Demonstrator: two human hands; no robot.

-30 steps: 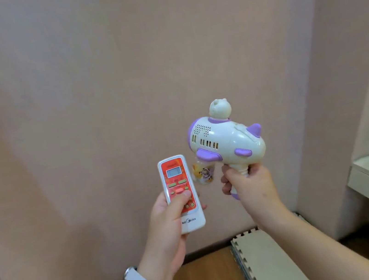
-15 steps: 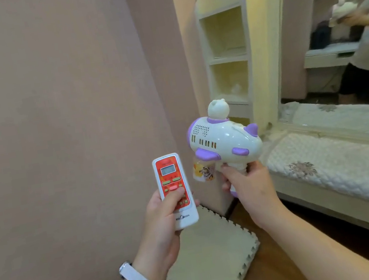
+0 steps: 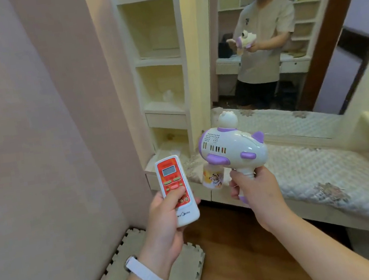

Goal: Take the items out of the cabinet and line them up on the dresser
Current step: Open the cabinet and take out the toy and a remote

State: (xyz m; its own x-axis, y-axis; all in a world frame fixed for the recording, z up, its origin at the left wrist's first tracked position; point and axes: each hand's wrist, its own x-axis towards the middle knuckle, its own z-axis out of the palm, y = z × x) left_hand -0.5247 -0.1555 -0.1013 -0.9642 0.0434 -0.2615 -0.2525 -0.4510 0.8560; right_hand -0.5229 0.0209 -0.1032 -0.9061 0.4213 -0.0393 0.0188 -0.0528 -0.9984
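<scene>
A red-faced remote control is clasped in the left hand, thumb pressed on its buttons, while the grip of a white and purple toy blaster is wrapped by the right hand. Both are held in the air, just short of the dresser's quilt-covered surface. Each should be set down gently, side by side, along the mirror.
</scene>
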